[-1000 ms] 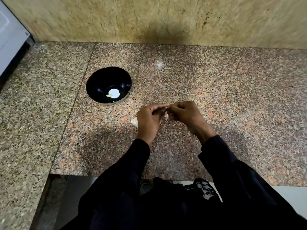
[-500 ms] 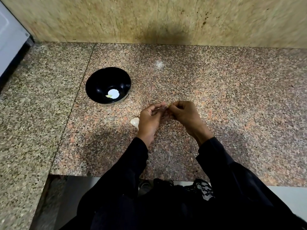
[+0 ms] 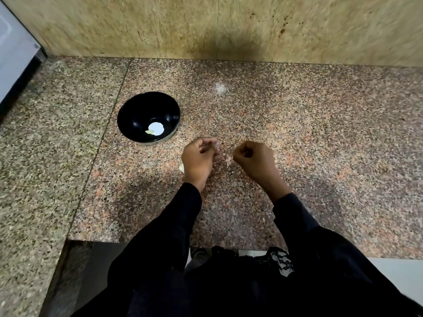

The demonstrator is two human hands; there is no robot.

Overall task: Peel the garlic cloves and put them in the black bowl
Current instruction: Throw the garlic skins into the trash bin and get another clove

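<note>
Two hands held apart over a speckled granite counter, a round black bowl just to their left.

The counter (image 3: 309, 138) is polished pink-grey granite, seamed left of the black bowl (image 3: 135, 115), which is glossy with a pale clove and a white glint at its bottom. No writing shows. The left hand (image 3: 199, 160) curls its fingers, pinching a small pale garlic clove (image 3: 215, 146) at the fingertips. The right hand (image 3: 256, 161) is closed in a loose fist; what it holds, I cannot tell. A papery skin scrap (image 3: 228, 160) shows between them; another whitish clove (image 3: 182, 168) peeks from beside the left hand.
</note>
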